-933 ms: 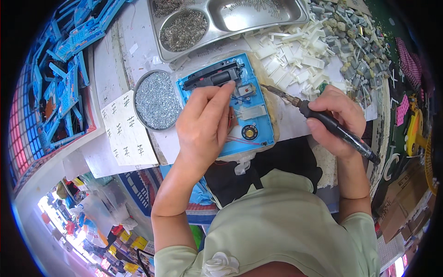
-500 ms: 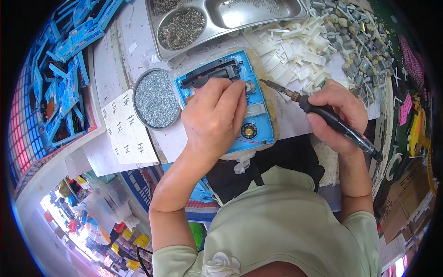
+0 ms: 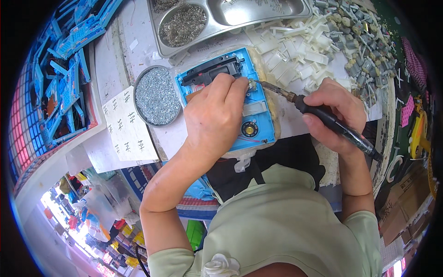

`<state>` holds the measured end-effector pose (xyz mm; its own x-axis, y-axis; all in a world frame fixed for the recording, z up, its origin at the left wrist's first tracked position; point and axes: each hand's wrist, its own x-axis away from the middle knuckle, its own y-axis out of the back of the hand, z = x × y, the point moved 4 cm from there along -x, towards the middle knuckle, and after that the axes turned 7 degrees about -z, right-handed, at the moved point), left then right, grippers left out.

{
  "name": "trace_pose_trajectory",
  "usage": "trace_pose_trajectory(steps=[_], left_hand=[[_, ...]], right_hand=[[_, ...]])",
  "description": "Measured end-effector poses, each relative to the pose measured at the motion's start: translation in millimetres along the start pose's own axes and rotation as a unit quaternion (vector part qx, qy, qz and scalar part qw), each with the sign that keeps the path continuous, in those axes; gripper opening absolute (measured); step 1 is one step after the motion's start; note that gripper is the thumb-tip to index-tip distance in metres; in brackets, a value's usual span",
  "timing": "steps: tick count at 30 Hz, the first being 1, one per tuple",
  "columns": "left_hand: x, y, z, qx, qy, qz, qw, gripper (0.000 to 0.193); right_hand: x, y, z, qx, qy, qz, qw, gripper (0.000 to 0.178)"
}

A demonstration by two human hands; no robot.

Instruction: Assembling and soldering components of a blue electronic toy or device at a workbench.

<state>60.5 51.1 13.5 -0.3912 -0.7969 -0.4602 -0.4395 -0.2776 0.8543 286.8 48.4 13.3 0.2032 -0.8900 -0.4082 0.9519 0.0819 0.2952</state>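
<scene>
A blue plastic casing (image 3: 262, 121) lies open side up on a padded, plastic-wrapped rest (image 3: 272, 104). Inside it are a black mechanism (image 3: 207, 75) and a round speaker-like part (image 3: 249, 129). My left hand (image 3: 213, 117) reaches over the casing's middle, fingertips pinched near its right inner edge; what they hold is hidden. My right hand (image 3: 340, 111) grips the black handle of a soldering iron (image 3: 333, 121). The iron's tip points left and reaches a small metallic part (image 3: 252, 86) beside my left fingertips; whether it touches cannot be made out.
Left of the casing stands a round dish (image 3: 135, 102) of small screws, by a handwritten paper sheet (image 3: 122, 134). A metal tray (image 3: 258, 24) with springs sits behind. White plastic pieces (image 3: 302, 60) and small motors (image 3: 364, 62) are heaped back right. Blue casings (image 3: 69, 94) fill the far left.
The soldering iron's tip has moved slightly left and down, over the casing's edge to the small metallic part. My left hand has shifted slightly and still pinches.
</scene>
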Motion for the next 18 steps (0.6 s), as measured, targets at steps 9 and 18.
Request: trace_pose_trajectory(steps=[9, 18], left_hand=[[0.4, -1.5, 1.2, 0.001, -0.016, -0.001, 1.000, 0.028], [0.0, 0.9, 2.1, 0.018, 0.002, 0.013, 1.000, 0.023]], right_hand=[[-3.6, -2.5, 0.4, 0.008, 0.002, 0.006, 1.000, 0.025], [-8.2, -5.4, 3.9, 0.024, 0.036, 0.020, 0.999, 0.025]])
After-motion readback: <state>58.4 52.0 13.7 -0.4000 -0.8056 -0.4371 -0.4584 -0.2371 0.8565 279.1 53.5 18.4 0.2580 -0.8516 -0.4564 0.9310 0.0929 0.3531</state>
